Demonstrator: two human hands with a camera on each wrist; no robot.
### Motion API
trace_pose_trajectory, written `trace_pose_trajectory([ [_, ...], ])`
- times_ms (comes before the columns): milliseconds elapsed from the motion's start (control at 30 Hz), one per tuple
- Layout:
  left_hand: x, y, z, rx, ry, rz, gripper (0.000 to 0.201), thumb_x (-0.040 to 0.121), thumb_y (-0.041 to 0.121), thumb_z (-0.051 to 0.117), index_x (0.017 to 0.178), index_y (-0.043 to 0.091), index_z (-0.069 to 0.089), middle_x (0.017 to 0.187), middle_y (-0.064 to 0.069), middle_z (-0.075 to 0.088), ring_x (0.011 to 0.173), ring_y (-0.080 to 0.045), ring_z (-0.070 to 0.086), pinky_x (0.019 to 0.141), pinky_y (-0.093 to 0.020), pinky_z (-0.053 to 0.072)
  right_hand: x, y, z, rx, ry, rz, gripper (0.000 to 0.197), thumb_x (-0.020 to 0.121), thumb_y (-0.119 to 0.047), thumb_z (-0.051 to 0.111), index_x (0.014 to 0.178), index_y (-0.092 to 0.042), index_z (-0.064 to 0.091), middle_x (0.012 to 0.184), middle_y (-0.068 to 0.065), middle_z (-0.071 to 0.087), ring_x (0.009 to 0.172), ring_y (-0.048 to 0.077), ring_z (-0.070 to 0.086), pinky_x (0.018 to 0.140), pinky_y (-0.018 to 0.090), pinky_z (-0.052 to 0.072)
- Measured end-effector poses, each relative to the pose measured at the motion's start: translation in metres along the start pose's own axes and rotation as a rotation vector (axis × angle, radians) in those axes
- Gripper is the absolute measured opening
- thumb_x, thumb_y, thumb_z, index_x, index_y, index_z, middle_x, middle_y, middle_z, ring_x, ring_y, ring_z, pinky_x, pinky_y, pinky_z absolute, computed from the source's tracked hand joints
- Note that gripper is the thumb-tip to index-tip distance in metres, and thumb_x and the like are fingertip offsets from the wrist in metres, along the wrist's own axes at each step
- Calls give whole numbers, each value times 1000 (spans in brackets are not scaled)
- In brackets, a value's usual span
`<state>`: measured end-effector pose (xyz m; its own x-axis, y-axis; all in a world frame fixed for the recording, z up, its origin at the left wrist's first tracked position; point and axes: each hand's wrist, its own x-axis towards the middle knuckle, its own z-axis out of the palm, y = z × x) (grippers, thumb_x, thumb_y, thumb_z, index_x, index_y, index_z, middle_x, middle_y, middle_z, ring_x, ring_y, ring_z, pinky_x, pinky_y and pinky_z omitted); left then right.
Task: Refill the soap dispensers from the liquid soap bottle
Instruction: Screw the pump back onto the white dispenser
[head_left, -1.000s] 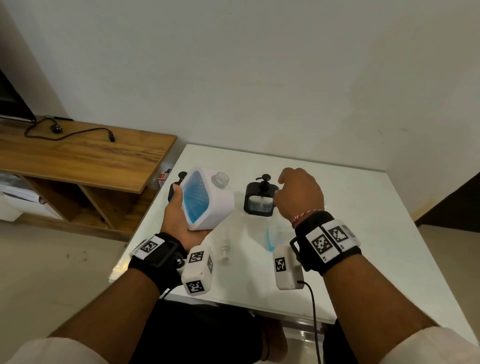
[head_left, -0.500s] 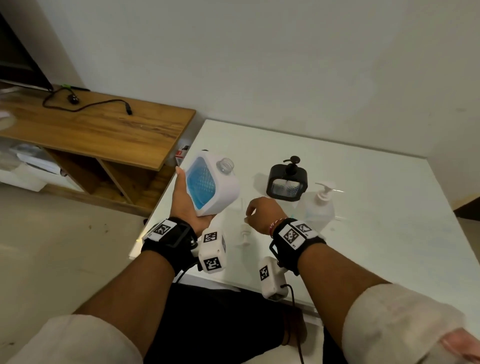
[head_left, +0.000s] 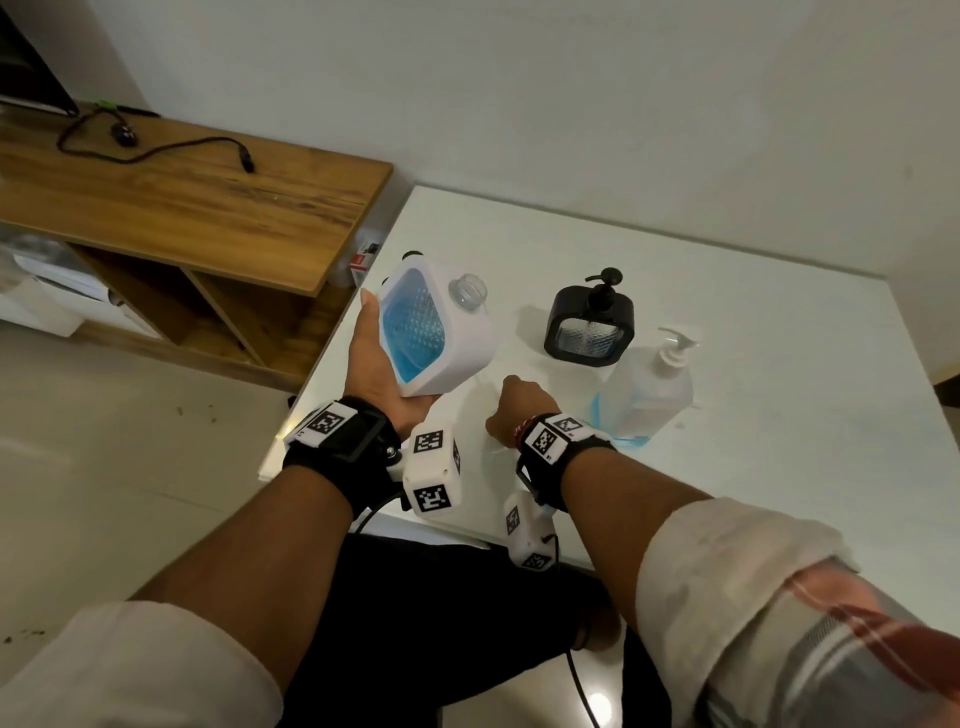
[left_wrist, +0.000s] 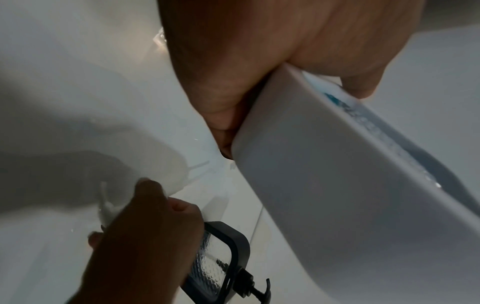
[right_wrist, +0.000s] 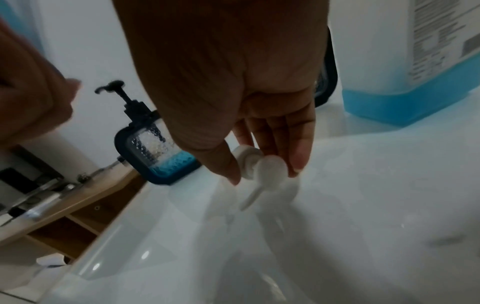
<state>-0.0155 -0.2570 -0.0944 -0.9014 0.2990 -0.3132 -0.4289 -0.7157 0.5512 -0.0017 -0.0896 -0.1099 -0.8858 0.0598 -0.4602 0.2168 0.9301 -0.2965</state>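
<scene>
Left hand (head_left: 382, 364) grips the white dispenser (head_left: 441, 332), tilted above the bench (head_left: 727, 467), neck open, blue soap partly filling its window. Right hand (head_left: 514, 410) has fingers (right_wrist: 298, 156) closing around the white pump (right_wrist: 262, 166), which lies on the bench; grip looks like a pinch. Soap bottle (head_left: 649, 389) stands beside the black dispenser (head_left: 589, 325). Judged step: recapping. Next move calls for lifting the pump, feeding it into the neck and screwing it down.
</scene>
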Motion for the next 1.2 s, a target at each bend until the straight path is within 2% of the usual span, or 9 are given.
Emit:
trace_pose_trajectory([
  [67, 0, 2, -2, 18, 22, 6, 72, 82, 67, 59, 144, 30, 50, 130, -8, 67, 119, -29, 65, 110, -55, 47, -5, -5, -14, 10, 9, 10, 32, 88, -20, 59, 116, -4, 56, 120, 14, 61, 107, 30, 60, 79, 31, 47],
  [200, -2, 3, 7, 1, 155, 32, 54, 99, 68, 40, 125, 24, 60, 111, -3, 68, 97, -21, 70, 76, -44, 64, -24, -12, -51, -34, -10, -7, 11, 87, -20, 59, 91, -9, 58, 99, 10, 63, 86, 26, 60, 65, 28, 45],
  [333, -9, 4, 15, 8, 96, 13, 64, 97, 70, 47, 146, 30, 53, 141, -11, 61, 127, -32, 62, 108, -59, 47, -52, -7, -87, -54, 23, -33, 21, 85, -19, 62, 72, -10, 49, 73, 2, 53, 77, 22, 58, 58, 26, 42],
  [467, -17, 7, 28, 16, 45, 28, 58, 103, 65, 35, 143, 28, 54, 128, -11, 69, 109, -29, 72, 89, -49, 61, -90, 1, -127, 40, 99, -73, 17, 79, -23, 69, 76, -10, 57, 74, 2, 60, 69, 18, 59, 55, 23, 43],
  [567, -24, 6, 36, 33, 30, 40, 55, 103, 64, 35, 135, 26, 58, 112, -10, 76, 99, -27, 75, 79, -45, 64, -120, 13, -153, 137, 253, -144, 18, 77, -22, 72, 92, -14, 64, 90, -1, 62, 84, 18, 59, 64, 25, 43],
  [700, -32, 4, 44, 52, 35, 25, 56, 103, 65, 38, 136, 25, 60, 114, -11, 74, 105, -29, 72, 80, -46, 63, -145, 26, -175, 354, 446, -259, 22, 79, -12, 68, 97, -24, 67, 85, -11, 55, 75, 6, 56, 63, 17, 45],
  [800, -33, 0, 42, 69, 84, 5, 63, 98, 68, 45, 144, 27, 55, 135, -14, 65, 122, -33, 64, 87, -51, 61, -154, 34, -186, 390, 526, -331, 29, 75, -5, 69, 97, -24, 69, 90, -8, 55, 78, 6, 56, 59, 9, 40],
  [967, -35, -3, 40, 67, 131, 8, 68, 95, 73, 45, 142, 25, 58, 137, -17, 64, 124, -36, 63, 92, -52, 58, -160, 38, -192, 507, 533, -445, 32, 74, 3, 71, 92, -22, 70, 96, -5, 58, 79, 2, 57, 60, 2, 39],
  [1200, -30, -4, 31, 76, 110, -2, 65, 98, 70, 44, 148, 30, 52, 147, -15, 56, 125, -35, 60, 79, -48, 62, -161, 35, -191, 616, 418, -518, 36, 73, 8, 71, 86, -25, 69, 95, 0, 66, 61, -6, 58, 54, 10, 42],
])
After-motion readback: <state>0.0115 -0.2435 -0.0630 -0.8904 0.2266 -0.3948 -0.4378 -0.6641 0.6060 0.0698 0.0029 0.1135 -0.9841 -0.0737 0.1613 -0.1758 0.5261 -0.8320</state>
